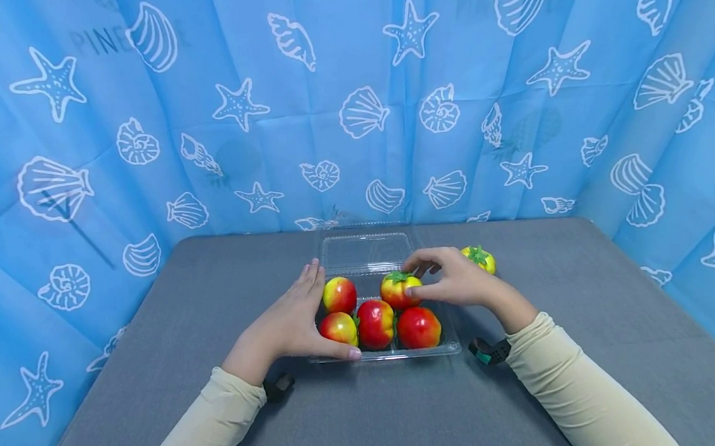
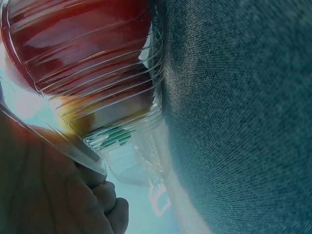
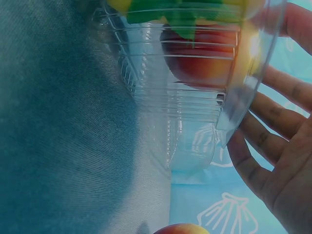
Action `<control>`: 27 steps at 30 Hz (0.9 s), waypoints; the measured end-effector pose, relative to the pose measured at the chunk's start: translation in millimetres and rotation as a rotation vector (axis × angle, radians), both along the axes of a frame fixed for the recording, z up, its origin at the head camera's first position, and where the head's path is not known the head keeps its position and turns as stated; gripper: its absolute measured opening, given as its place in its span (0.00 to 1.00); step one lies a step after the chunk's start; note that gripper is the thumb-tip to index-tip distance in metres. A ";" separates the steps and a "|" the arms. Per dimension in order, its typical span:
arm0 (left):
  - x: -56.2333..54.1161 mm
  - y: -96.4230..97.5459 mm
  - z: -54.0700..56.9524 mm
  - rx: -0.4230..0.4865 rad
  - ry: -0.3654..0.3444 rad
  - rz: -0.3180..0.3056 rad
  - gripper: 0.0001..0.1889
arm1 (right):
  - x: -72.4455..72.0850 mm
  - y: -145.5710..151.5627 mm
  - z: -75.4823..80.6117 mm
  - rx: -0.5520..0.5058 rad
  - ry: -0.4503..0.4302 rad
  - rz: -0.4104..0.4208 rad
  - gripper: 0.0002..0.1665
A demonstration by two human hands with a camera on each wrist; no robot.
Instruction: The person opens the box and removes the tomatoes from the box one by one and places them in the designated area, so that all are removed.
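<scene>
A clear plastic clamshell box [image 1: 450, 347] stands mid-table with its lid [image 1: 367, 252] folded back. Inside it are several red-and-yellow fruits with green leafy tops, among them a front-middle fruit [image 1: 376, 325] and a back-left fruit [image 1: 340, 296]. My left hand [image 1: 292, 322] rests along the box's left side, fingers straight and thumb lying at the front rim. With thumb and index finger, my right hand [image 1: 456, 278] pinches a leafy-topped fruit [image 1: 401, 292] in the back right of the box. Spread fingers of that hand show beyond the box wall [image 3: 248, 97] in the right wrist view.
One more leafy-topped fruit [image 1: 480, 259] lies on the grey table [image 1: 532, 292], behind my right hand. A blue curtain [image 1: 330, 75] with white shells and starfish hangs along the table's far edge and sides. Dark bands [image 1: 489, 351] circle the wrists.
</scene>
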State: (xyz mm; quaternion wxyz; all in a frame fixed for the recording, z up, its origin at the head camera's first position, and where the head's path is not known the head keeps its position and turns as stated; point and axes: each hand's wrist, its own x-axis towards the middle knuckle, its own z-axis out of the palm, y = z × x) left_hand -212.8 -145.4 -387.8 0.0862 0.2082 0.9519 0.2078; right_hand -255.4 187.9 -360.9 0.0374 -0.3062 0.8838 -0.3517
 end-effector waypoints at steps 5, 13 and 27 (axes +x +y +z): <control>0.5 -0.2 -0.1 0.004 0.004 -0.003 0.79 | 0.0 0.7 1.6 -0.010 -0.005 -0.007 0.22; 1.0 -0.8 0.1 0.003 0.005 -0.004 0.79 | -0.6 3.1 3.3 -0.027 -0.003 -0.019 0.22; 0.0 -1.0 -1.0 -0.003 0.003 -0.005 0.79 | -5.1 10.0 5.2 -0.053 0.001 -0.024 0.21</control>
